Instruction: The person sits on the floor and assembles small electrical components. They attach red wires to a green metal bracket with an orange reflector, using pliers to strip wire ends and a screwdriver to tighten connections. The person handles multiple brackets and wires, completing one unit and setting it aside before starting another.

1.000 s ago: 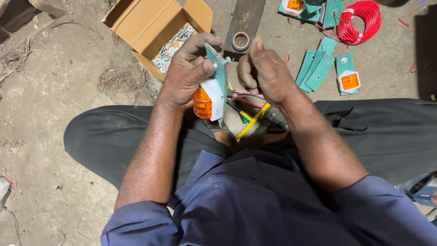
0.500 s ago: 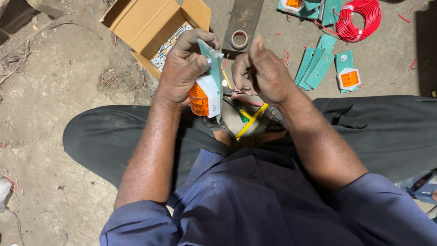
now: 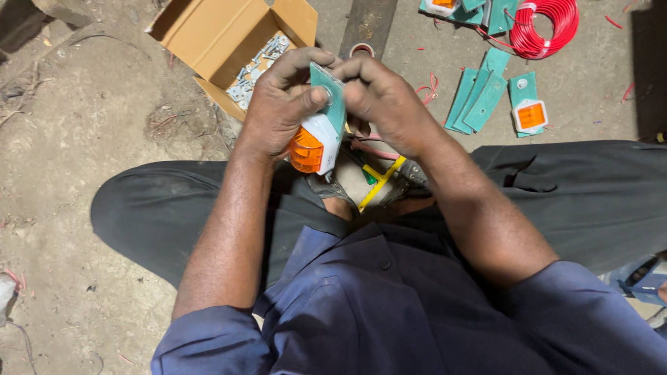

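head view: the left hand [image 3: 278,104] is clenched around a small lamp unit [image 3: 316,139], thumb pressed on its teal backing plate, orange lens and white housing showing below the fingers. the right hand [image 3: 385,97] pinches the top edge of the same plate, its fingertips hidden behind the plate. the lamp sits over the lap, near the middle of the scene. under the hands a foot in a sandal with a yellow strap [image 3: 379,182] is partly covered, and a thin pink wire [image 3: 368,147] runs under the right hand; its ends cannot be made out. far left on the floor, an open cardboard box [image 3: 229,42] holds small metal parts. far right, a red wire coil [image 3: 545,28] is cut off by the frame edge, beside loose teal plates [image 3: 483,97].
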Available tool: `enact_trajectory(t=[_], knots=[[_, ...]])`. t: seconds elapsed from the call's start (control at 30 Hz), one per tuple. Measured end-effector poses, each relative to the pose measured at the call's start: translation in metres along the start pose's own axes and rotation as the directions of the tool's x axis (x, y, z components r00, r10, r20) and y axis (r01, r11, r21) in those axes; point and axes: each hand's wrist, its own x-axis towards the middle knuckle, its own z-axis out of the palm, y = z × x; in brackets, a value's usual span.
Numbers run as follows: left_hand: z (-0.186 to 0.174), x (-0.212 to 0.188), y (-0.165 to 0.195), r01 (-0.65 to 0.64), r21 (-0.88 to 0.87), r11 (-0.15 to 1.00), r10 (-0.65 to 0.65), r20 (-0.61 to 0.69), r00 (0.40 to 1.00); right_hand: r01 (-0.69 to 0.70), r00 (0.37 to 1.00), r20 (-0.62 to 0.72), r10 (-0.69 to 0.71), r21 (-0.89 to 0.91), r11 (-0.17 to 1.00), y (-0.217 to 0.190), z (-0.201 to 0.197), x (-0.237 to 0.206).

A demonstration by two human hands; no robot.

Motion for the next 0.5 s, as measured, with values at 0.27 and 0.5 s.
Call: enact_trajectory(t=[0.27,0.5], knots=[[0.002,0.000,-0.011,-0.003,0.597,0.803,0.019,-0.021,1.000,-0.099,0.973,-0.230,0.014,-0.365,0.926,-0.002,0.006,-0.004],[0.015,0.002,-0.005,0.182,0.618,0.765,-0.164,-0.086,0.983,-0.147,0.956,-0.280,-0.090,-0.718,0.680,-0.023,-0.103,-0.003]])
